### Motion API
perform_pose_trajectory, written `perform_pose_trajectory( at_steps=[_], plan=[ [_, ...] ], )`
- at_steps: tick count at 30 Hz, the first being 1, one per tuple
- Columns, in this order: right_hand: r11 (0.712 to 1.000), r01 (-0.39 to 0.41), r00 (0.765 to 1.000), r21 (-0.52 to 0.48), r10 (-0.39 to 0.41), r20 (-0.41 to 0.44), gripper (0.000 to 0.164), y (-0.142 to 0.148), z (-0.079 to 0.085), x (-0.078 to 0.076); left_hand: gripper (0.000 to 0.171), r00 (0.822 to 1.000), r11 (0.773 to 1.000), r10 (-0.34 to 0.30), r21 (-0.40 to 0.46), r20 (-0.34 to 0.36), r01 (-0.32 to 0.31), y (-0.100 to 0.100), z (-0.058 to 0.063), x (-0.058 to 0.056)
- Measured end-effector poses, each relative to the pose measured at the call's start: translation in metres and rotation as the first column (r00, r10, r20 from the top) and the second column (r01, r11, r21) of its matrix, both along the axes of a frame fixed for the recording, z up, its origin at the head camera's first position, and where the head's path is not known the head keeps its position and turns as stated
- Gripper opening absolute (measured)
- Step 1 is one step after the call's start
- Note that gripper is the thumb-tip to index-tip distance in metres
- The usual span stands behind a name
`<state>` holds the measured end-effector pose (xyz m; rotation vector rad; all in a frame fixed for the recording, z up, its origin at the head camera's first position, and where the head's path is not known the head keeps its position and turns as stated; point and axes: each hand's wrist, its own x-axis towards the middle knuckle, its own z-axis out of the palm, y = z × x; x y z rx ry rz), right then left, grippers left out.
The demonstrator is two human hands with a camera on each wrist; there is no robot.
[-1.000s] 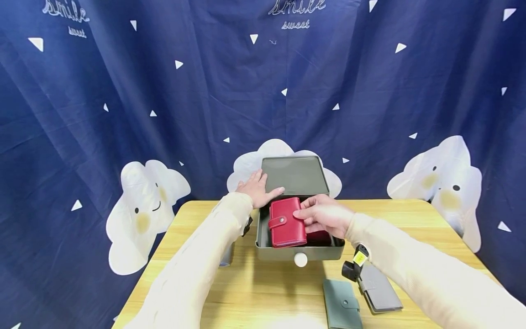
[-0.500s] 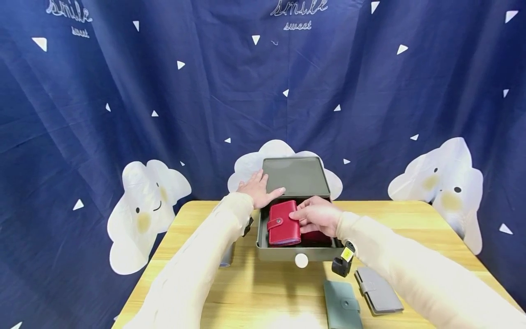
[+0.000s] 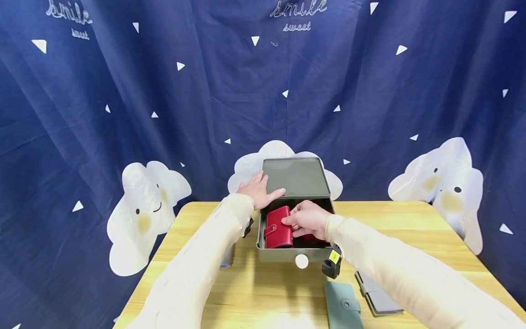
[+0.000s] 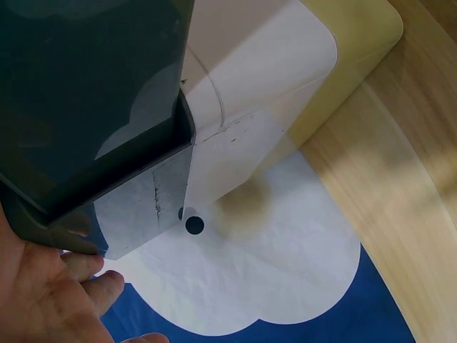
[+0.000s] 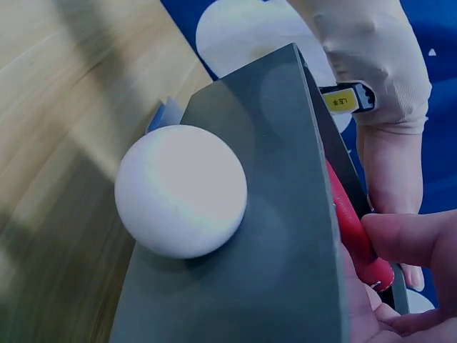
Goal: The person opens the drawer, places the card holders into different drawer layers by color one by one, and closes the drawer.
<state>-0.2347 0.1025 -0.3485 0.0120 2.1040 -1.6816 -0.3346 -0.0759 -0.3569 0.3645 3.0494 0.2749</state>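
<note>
My right hand (image 3: 308, 219) pinches the right edge of a red snap-strap wallet (image 3: 276, 230), thumb on its face. The wallet lies low and tilted inside the left part of a pulled-out grey drawer (image 3: 273, 255) with a round white knob (image 3: 302, 261). Another dark red thing shows under my right hand, mostly hidden. In the right wrist view the drawer front hides much of the wallet (image 5: 346, 218). My left hand (image 3: 258, 189), fingers spread, rests along the left side of the grey cabinet top (image 3: 297, 176); in the left wrist view its fingertips touch the grey case.
On the table a green snap-strap wallet (image 3: 343, 304) lies at front right, beside a grey wallet (image 3: 380, 297) partly under my right sleeve. A blue-grey thing (image 3: 227, 258) sits by my left forearm. White and yellow tiers (image 4: 264, 57) show under the grey one. A blue curtain hangs behind.
My right hand has moved left and down with the red wallet, which now sits lower in the drawer and farther left. The left hand stays on the cabinet.
</note>
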Motion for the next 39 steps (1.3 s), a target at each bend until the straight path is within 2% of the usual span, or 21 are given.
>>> perform_pose_trajectory(
  at_steps=[9, 21, 34, 39],
  plan=[
    [1.0, 0.003, 1.0, 0.021, -0.003, -0.01, 0.014, -0.003, -0.003, -0.006, 0.102, 1.0, 1.0, -0.001, -0.019, 0.004, 0.001, 0.001, 0.0, 0.0],
    [0.993, -0.001, 0.997, 0.119, 0.01, -0.072, 0.018, -0.001, -0.006, -0.006, 0.102, 1.0, 1.0, -0.003, -0.019, 0.001, 0.003, 0.002, 0.001, 0.002],
    [0.983, 0.022, 0.993, 0.185, 0.0, -0.119, 0.015, 0.007, 0.003, -0.002, 0.102, 0.999, 1.0, -0.017, -0.024, -0.031, 0.016, 0.003, 0.003, 0.006],
    [0.985, 0.025, 0.993, 0.17, -0.006, -0.114, 0.014, 0.011, 0.003, -0.002, 0.105, 0.999, 1.0, -0.011, -0.025, -0.034, 0.01, 0.001, -0.001, 0.002]
  ],
)
